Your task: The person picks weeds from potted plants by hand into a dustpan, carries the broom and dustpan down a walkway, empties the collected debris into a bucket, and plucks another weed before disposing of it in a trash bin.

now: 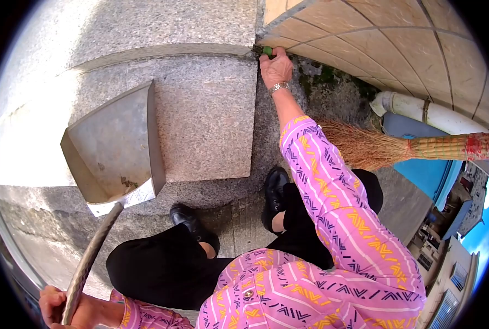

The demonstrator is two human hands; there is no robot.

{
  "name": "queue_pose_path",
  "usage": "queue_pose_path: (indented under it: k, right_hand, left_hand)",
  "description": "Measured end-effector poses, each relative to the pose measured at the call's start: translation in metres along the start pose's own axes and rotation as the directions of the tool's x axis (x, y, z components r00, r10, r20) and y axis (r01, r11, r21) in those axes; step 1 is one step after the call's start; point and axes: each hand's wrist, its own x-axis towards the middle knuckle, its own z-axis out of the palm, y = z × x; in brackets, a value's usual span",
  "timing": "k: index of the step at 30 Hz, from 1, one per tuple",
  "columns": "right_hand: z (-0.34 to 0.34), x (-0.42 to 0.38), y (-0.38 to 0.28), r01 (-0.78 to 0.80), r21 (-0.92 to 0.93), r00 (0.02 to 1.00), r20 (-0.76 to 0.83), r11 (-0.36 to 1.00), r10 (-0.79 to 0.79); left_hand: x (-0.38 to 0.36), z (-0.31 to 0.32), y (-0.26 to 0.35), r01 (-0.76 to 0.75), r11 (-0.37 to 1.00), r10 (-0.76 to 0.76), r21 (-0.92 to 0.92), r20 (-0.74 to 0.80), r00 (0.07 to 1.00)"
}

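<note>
My left hand point(71, 308), at the lower left, is wrapped round the long twisted handle point(95, 255) of a metal dustpan point(115, 145). The dustpan rests on the stone step, with a little dark debris inside near its handle end. My right hand point(276, 68), a watch on its wrist, reaches to the corner where the step meets the tiled wall. Its fingers are closed on a small green object point(267, 51). A straw broom point(376, 147) lies to the right, partly behind my right sleeve.
The tiled wall point(376, 44) rises at the upper right, with a white pipe point(436, 112) along its base. Granite steps point(206, 126) fill the upper left. A blue container point(420, 175) stands behind the broom. My black shoes are on the ground below the step.
</note>
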Motion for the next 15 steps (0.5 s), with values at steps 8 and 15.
queue_pose_path:
  k: [8, 15]
  right_hand:
    - [0.01, 0.003, 0.0, 0.01, 0.024, 0.998, -0.056, 1.0, -0.008]
    - [0.02, 0.008, 0.023, 0.019, -0.13, 0.995, -0.097, 0.991, -0.031]
  left_hand:
    - [0.003, -0.002, -0.003, 0.011, 1.0, -0.011, -0.021, 0.014, 1.0]
    - [0.003, -0.001, -0.002, 0.004, 1.0, -0.004, -0.006, -0.004, 1.0]
